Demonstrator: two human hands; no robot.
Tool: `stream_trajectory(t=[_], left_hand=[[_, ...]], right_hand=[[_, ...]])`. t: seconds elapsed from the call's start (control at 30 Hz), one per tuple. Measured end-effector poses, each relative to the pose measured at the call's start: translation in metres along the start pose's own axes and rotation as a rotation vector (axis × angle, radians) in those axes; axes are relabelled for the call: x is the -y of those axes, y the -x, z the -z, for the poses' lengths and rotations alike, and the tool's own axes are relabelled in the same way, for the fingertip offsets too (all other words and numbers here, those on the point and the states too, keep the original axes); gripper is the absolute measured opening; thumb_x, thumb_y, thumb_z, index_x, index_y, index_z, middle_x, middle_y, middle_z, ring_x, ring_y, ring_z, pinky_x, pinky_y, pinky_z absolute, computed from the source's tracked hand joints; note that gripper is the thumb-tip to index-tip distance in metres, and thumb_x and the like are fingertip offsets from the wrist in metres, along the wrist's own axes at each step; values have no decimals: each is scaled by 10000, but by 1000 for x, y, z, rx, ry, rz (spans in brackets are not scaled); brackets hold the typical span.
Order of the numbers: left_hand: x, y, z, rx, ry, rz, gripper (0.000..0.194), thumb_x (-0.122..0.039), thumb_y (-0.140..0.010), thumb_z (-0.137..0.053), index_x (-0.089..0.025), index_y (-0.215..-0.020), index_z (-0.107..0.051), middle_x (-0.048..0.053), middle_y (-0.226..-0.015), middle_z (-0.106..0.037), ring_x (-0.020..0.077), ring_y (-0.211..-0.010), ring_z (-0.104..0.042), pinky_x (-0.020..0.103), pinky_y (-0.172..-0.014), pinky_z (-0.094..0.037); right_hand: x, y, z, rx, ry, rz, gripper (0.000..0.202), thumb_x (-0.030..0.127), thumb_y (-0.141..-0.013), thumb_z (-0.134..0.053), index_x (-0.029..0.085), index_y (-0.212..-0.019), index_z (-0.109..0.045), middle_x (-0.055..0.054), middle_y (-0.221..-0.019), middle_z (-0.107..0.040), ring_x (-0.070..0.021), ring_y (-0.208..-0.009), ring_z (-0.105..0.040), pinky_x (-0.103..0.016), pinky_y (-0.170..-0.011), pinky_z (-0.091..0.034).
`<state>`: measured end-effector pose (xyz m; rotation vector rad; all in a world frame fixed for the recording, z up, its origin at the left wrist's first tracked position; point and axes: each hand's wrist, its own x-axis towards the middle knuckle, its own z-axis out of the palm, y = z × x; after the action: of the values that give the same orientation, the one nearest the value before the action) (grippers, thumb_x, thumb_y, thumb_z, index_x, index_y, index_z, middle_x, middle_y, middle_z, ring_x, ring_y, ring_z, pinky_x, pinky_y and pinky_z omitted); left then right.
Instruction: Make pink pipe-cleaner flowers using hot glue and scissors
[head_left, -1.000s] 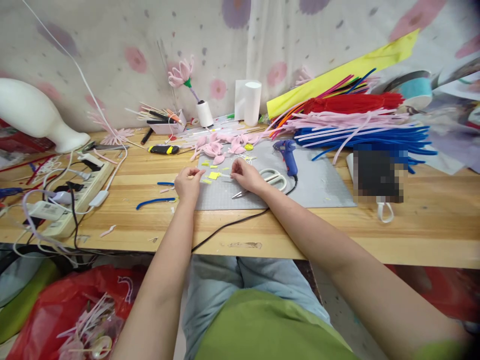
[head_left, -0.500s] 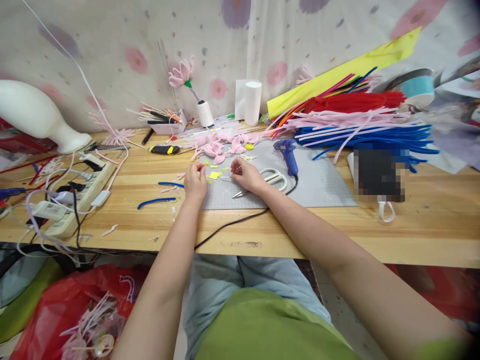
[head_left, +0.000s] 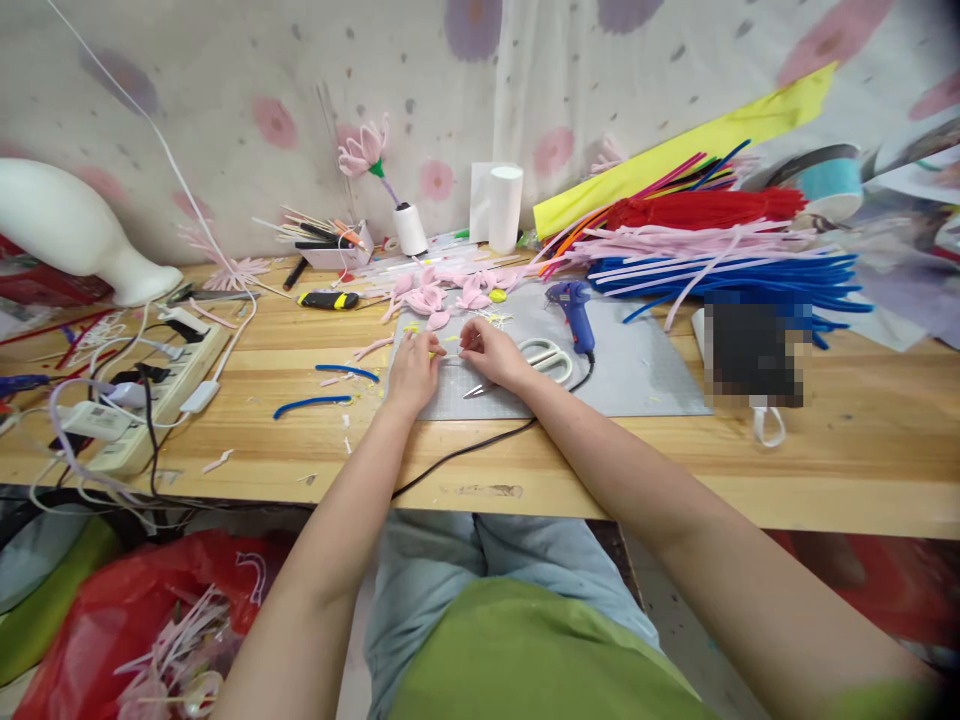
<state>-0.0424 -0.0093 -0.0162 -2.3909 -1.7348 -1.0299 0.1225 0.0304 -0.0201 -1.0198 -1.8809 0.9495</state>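
Head view: our right grip (head_left: 493, 356) pinches a thin white strip (head_left: 451, 359) lying toward our left grip (head_left: 414, 372), whose closure we cannot tell. We judge the strip light and bendy, best held near its ends.

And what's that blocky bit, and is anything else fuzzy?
In the head view, a dark object at right is pixelated, so I can't tell what it is; also in the head view, the right-hand corners look dark and blurry, and detail between the left hand and right hand is too small.
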Motion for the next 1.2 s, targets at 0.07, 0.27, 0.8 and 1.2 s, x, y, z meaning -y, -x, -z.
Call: stream_trajectory(t=[0.07,0.27,0.8,1.2], left_hand=[[1,0,1,-15,-7,32,168,-91,-763,-472,-209,-880,-445,75,-912,-613,215,-928,-579,427,-943,-409],[6,1,3,-128,-9,156,170,-119,-775,-453,-201,-916,-407,83,-903,-635,236,-947,-575,407,-863,-428],[13,-2,4,-92,14,65,184,-157,-731,-559,-214,-861,-442,62,-849,-621,231,-938,-584,438,-990,-357],[13,2,12,-440,3,275,241,-232,-751,-551,-216,-926,-385,73,-873,-645,247,-1026,-529,423,-945,-345]], right_hand=[[1,0,0,1,2,-8,228,105,-640,-544,211,-814,-442,30,-768,-564,-112,-677,-547,-271,-682,-451],[2,0,1,3,29,-22,228,110,-637,-554,206,-817,-452,24,-771,-571,-117,-701,-548,-278,-702,-449],[1,0,0,10,47,-13,223,98,-654,-555,201,-832,-469,23,-772,-575,-116,-705,-554,-273,-708,-447],[10,4,4,110,342,110,241,161,-644,-671,204,-851,-555,-31,-916,-627,-211,-966,-515,-350,-861,-394]])
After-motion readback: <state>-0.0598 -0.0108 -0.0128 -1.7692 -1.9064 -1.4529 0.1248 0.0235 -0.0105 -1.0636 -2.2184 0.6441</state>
